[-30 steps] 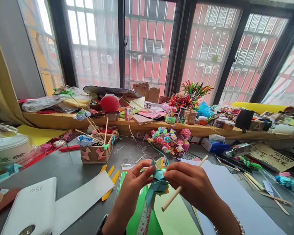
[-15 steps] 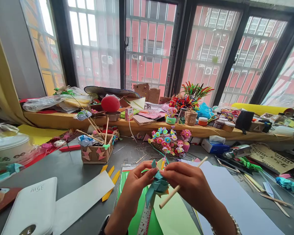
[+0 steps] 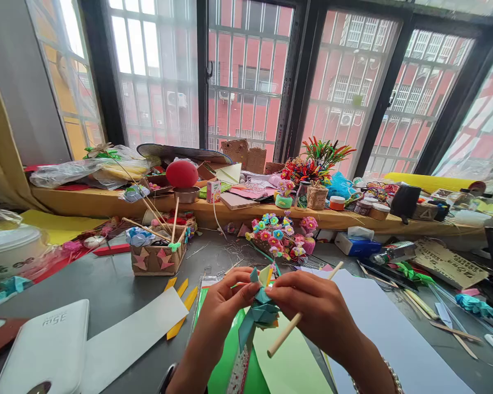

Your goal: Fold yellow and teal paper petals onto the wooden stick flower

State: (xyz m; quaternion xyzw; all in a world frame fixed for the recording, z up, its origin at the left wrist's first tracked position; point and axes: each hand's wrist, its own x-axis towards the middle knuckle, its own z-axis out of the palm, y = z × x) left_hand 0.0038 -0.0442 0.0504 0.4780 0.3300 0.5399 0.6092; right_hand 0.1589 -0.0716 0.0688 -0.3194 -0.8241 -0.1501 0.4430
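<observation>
Between both hands is a folded blue paper piece with yellow strips showing at its top and underside. My left hand pinches its upper left part between thumb and fingers. On the other side my right hand is closed, its fingertips on the upper right of the folded paper. A thin wooden stick runs slantwise through the right hand's grip, both ends sticking out. Below the hands lie a patterned ruler, a green packet and a pale green sheet.
At left are a white power bank, a white paper strip and yellow folded strips. Behind stand a cardboard box with sticks and crocheted flowers. White paper lies at right, near a tissue box.
The view has shifted slightly, moving the background a little left. Both hands keep their hold on the folded paper, and the stick stays in the right hand.
</observation>
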